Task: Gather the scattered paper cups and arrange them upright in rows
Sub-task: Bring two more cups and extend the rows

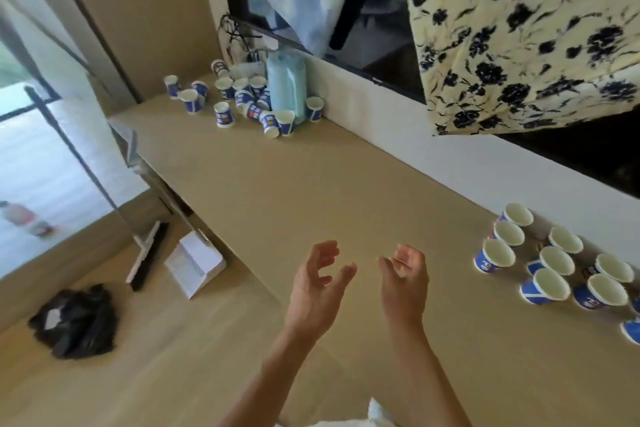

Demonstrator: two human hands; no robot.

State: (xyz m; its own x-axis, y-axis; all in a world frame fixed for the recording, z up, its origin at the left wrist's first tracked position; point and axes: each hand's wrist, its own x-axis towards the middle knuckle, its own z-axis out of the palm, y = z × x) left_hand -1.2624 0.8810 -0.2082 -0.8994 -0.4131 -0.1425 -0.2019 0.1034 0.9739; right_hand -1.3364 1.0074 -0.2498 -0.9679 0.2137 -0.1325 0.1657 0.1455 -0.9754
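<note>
Head view, left hand (318, 288), right hand (403, 282), fingers (406, 252) relaxed, empty, cups (493, 257) print illegible

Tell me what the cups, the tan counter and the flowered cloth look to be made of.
Cups: paper, by the thin rolled rims; matte white inside, blue print outside.
Counter: smooth, matte, uniform tan with no grain showing, perhaps laminate or painted board; the look leaves it open.
Flowered cloth: thin fabric, hanging with soft folds, cream with dark printed blossoms.
</note>
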